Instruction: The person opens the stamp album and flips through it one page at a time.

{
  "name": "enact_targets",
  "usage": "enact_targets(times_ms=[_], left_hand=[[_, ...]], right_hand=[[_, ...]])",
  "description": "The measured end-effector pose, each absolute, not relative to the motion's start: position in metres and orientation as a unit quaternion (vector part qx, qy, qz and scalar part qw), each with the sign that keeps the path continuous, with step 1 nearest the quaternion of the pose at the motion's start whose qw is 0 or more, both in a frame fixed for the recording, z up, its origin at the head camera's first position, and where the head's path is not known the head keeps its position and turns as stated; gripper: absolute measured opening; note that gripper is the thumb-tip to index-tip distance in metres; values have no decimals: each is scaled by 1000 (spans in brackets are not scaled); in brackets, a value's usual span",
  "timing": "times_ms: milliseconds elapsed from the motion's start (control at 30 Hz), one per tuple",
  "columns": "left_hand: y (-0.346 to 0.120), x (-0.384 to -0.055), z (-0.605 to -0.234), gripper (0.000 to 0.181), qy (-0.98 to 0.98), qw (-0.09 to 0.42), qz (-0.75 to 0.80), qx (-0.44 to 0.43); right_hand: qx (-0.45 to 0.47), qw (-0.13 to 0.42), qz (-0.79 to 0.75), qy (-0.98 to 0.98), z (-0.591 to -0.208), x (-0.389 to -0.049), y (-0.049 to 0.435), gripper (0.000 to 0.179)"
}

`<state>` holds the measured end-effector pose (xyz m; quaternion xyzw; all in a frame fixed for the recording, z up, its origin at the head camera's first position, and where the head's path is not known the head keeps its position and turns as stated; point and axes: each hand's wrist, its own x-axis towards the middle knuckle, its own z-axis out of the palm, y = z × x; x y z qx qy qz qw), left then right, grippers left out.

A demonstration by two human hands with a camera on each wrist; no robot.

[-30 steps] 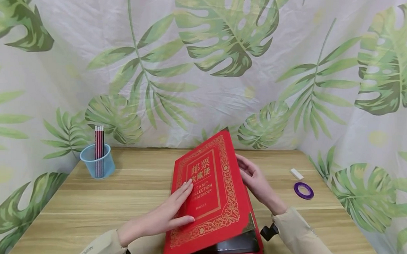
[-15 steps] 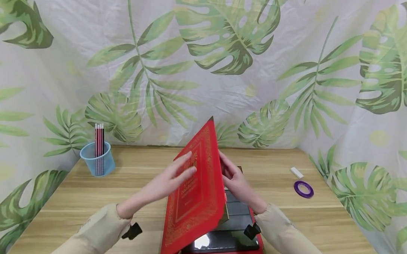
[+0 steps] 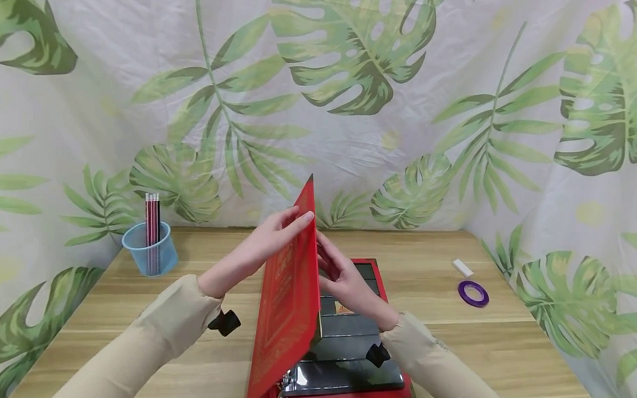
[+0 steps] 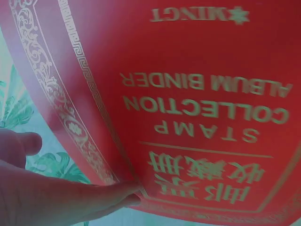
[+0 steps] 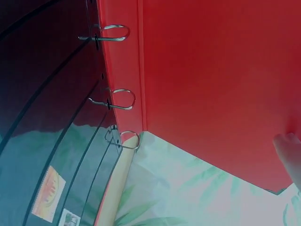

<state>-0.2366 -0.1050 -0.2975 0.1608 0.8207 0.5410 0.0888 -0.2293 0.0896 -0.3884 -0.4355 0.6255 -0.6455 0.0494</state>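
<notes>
A red stamp album binder with gold lettering lies partly opened, its front cover standing nearly upright. My left hand touches the cover's outer face near the top edge, fingers fairly straight. On the inner side, my right hand rests fingertips against the plain red face. Black pocket pages lie flat under the right forearm. Metal rings hold them along the spine, and two small stamps, one of them orange, sit in the pockets. Gold album text fills the left wrist view.
Pencils stand in a light blue cup at the table's back left. At the right lie a white eraser-like block and a purple tape roll. A leaf-patterned cloth hangs behind the wooden table.
The cover has swung up and leftward from a low tilt to nearly upright, uncovering the black pages. Both hands have moved with it, the left rising toward its edge.
</notes>
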Motion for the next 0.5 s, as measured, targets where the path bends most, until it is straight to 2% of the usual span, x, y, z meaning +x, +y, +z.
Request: enact_targets(times_ms=[267, 500], left_hand=[[-105, -238, -290, 72, 827, 94, 532, 158], [-123, -236, -289, 67, 810, 92, 557, 158]], right_hand=[[-463, 5, -587, 664, -387, -230, 86, 80], [-408, 0, -540, 736, -405, -231, 104, 81]])
